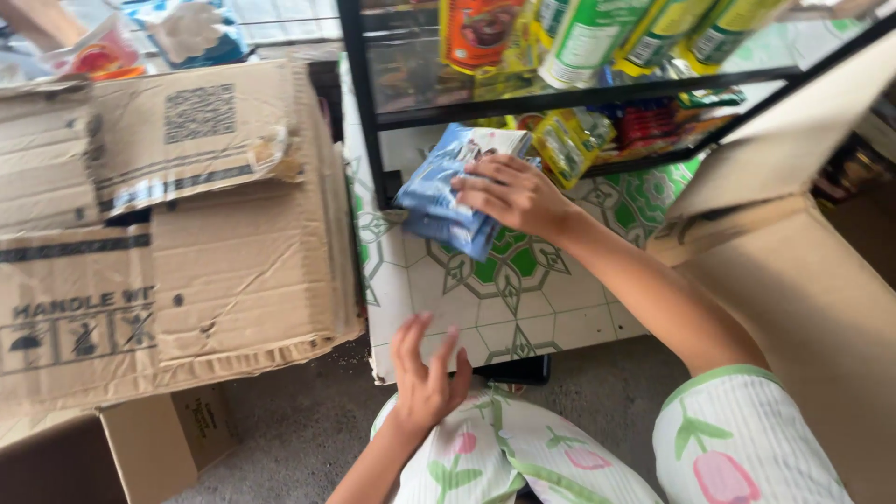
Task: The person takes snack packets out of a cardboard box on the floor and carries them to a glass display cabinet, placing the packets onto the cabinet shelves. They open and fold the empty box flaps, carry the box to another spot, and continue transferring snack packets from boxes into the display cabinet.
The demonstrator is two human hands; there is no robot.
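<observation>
Head view: my right hand [513, 194] grips a stack of blue packets [453, 191] just before the shelf [579, 98]; my left hand [425, 373] hovers spread and empty below. I judge that the loose stack could fan out and slip.

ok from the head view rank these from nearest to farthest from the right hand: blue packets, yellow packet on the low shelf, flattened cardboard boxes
1. blue packets: under the right hand, in its grip.
2. yellow packet: just above, on the low shelf.
3. flattened cardboard boxes: far off at the picture's left.
</observation>
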